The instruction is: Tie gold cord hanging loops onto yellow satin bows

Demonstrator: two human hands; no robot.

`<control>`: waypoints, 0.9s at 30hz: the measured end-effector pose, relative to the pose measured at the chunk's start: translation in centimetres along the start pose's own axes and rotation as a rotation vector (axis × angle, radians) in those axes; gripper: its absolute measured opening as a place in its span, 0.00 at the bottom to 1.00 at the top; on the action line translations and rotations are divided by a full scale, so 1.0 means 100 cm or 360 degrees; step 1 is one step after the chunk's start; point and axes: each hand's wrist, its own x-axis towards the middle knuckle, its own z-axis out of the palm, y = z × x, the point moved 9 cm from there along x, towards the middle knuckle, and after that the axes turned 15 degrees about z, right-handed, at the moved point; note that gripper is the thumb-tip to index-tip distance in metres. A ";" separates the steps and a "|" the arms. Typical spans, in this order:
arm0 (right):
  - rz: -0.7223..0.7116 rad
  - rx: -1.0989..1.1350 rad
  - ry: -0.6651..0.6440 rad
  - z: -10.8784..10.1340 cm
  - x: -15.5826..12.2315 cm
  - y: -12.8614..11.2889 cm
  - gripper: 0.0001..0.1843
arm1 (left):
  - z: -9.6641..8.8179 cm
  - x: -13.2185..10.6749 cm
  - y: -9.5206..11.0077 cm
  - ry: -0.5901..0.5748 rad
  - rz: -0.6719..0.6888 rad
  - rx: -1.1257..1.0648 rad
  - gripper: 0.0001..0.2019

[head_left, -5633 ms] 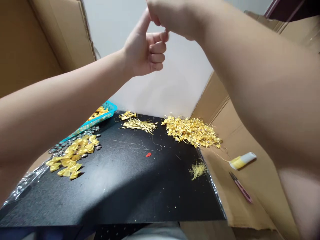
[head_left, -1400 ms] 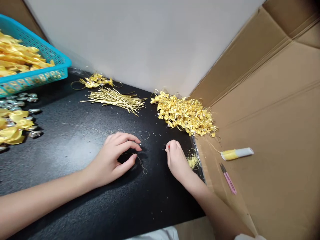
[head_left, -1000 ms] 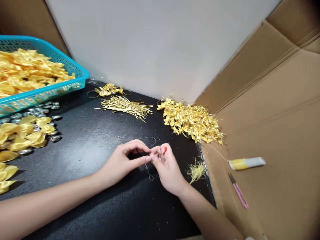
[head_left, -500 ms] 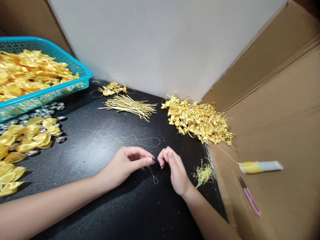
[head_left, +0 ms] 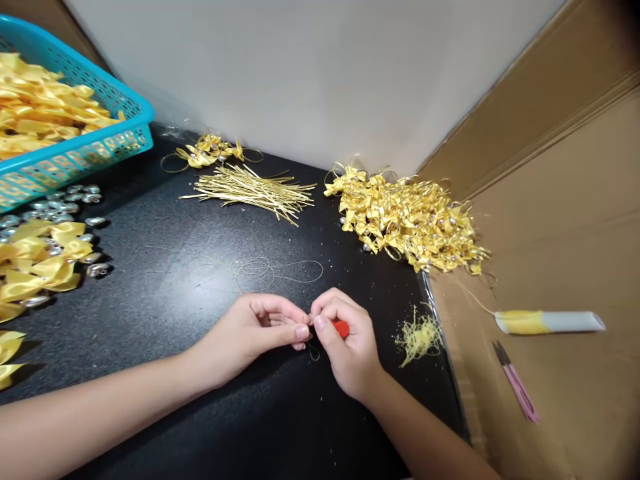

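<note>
My left hand [head_left: 267,327] is closed in a pinch on a thin thread [head_left: 314,355], whose small loop hangs below the fingertips. Right against it, my right hand [head_left: 350,343] is curled with thumb and forefinger pressed together at the same spot. A small red object [head_left: 342,328] shows in the curl of the right fingers; most of it is hidden, so its kind is unclear. More fine thread [head_left: 260,267] lies in loose loops on the black tabletop [head_left: 240,427] just beyond my hands.
Gold ties [head_left: 250,190] lie behind the thread, with finished-looking yellow bows [head_left: 405,217] heaped to their right. A blue basket [head_left: 145,120] of yellow ribbon pieces stands left, near silvery beads [head_left: 97,270]. Thread scraps [head_left: 419,337], pink snips [head_left: 520,390] and a thread roll [head_left: 550,322] are at right.
My hands have come together at the fingertips, the right one moving in from slightly apart. The red object now shows in my right hand. The view has shifted a little.
</note>
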 end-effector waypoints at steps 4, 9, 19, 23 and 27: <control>-0.0012 0.0024 -0.0011 0.000 -0.001 0.000 0.15 | 0.001 0.001 0.001 0.0011 -0.0019 -0.0014 0.02; -0.0027 0.0023 -0.0024 0.002 0.000 -0.001 0.15 | 0.002 0.000 0.001 0.0007 -0.0066 -0.0007 0.03; -0.0073 0.0077 -0.0002 0.001 -0.001 -0.002 0.14 | 0.004 0.001 0.003 -0.0003 -0.0058 -0.0036 0.02; -0.0083 0.0073 0.0001 0.001 -0.001 -0.003 0.14 | 0.003 0.001 0.002 0.0005 -0.0056 -0.0015 0.01; -0.0101 0.0066 -0.0003 0.003 -0.002 -0.004 0.14 | 0.004 0.002 0.002 -0.0020 -0.0037 -0.0006 0.01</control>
